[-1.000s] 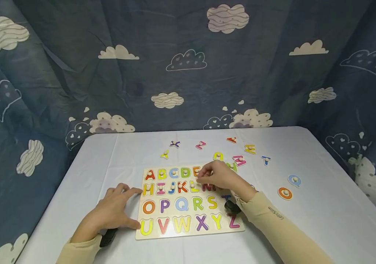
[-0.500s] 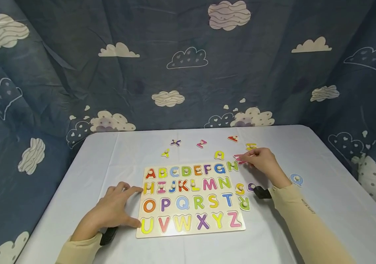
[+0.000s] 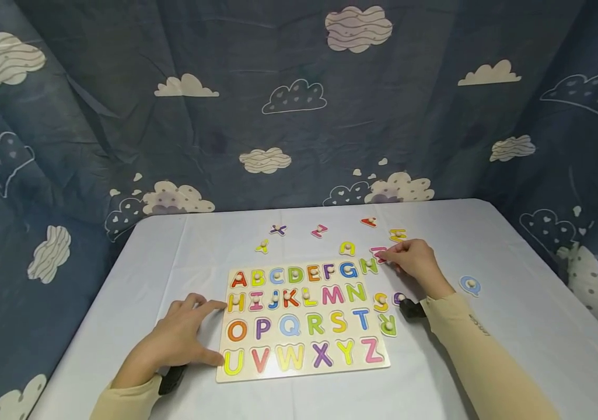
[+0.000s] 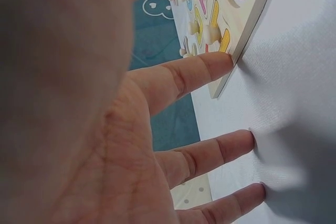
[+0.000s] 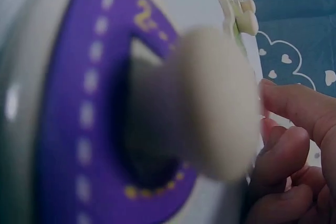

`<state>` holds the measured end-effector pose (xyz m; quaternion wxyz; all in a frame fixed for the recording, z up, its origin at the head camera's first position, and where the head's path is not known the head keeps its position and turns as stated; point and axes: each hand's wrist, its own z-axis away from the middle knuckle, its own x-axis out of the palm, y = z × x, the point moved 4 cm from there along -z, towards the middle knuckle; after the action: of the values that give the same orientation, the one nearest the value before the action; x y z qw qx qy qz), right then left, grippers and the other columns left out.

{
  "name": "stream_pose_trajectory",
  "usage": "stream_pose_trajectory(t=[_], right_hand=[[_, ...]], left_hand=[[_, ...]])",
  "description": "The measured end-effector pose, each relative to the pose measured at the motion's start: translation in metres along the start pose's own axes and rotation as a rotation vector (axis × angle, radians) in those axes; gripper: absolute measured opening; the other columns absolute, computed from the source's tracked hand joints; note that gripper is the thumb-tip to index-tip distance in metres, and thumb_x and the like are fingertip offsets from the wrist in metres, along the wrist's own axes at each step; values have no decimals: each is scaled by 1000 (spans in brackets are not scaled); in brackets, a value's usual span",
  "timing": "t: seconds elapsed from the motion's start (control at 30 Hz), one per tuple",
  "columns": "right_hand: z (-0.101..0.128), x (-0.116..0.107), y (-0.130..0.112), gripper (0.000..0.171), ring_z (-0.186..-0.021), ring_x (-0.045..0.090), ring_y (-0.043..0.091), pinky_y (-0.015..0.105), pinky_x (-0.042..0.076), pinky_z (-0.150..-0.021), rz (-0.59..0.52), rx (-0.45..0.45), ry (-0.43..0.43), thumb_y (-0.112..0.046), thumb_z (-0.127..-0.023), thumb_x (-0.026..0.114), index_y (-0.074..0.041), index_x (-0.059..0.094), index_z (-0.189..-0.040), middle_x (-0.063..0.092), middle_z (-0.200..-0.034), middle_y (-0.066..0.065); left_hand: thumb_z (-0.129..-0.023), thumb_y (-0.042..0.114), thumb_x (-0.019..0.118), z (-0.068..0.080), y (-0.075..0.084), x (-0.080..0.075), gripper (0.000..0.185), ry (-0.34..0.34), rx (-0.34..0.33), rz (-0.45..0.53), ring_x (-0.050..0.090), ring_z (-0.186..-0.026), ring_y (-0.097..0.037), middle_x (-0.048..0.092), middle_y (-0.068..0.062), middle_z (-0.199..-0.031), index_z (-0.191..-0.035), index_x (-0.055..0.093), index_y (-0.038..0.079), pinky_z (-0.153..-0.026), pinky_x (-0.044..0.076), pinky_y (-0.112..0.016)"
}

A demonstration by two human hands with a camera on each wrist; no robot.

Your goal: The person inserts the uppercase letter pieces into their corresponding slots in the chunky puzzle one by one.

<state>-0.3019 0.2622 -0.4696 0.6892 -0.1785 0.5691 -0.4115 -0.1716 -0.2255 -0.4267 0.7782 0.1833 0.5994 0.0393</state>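
My left hand lies at the left edge of a wooden alphabet puzzle board, fingers spread. In the left wrist view its index fingertip touches the board's side, while two other fingertips rest on the white cloth. Beyond the board's upper right corner, my right hand pinches a pink letter M, partly covered by the fingers. Knobbed letters fill the board's top row and the second row from H to L. Close to the right wrist camera is a purple letter P with a round knob.
Loose letters lie round the board: green N, yellow U, yellow S, green R, blue Q. Farther back are yellow W, red V, pink Z, purple X, yellow Y.
My right hand has left the board beside the letter L and moved right to the pink M, uncovering the board's right part. My left hand has stayed put.
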Motion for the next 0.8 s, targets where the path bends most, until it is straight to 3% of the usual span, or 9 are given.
stream_pose_trajectory(t=[0.37, 0.63, 0.8], right_hand=[[4, 1, -7, 38, -70, 57, 18, 27, 45, -61, 39, -59, 51, -36, -93, 82, -1, 74, -103, 62, -75, 1], [5, -1, -9, 32, -83, 57, 23, 26, 48, -63, 40, -26, 70, -32, -94, 79, -2, 76, -105, 65, -93, 9], [7, -8, -10, 30, -81, 57, 22, 26, 47, -63, 50, -60, 76, -29, -93, 79, -2, 74, -104, 66, -88, 7]], left_hand=[[-57, 48, 105, 1, 0, 1, 99, 4, 2, 4, 52, -125, -44, 57, -16, -143, -144, 64, 26, -90, 54, -69], [-56, 48, 105, 1, 0, 1, 99, 8, -1, 6, 52, -126, -44, 57, -14, -143, -144, 64, 26, -91, 54, -70], [-56, 48, 105, 1, 0, 1, 99, 11, -2, 6, 52, -126, -44, 57, -14, -142, -144, 65, 26, -91, 54, -70]])
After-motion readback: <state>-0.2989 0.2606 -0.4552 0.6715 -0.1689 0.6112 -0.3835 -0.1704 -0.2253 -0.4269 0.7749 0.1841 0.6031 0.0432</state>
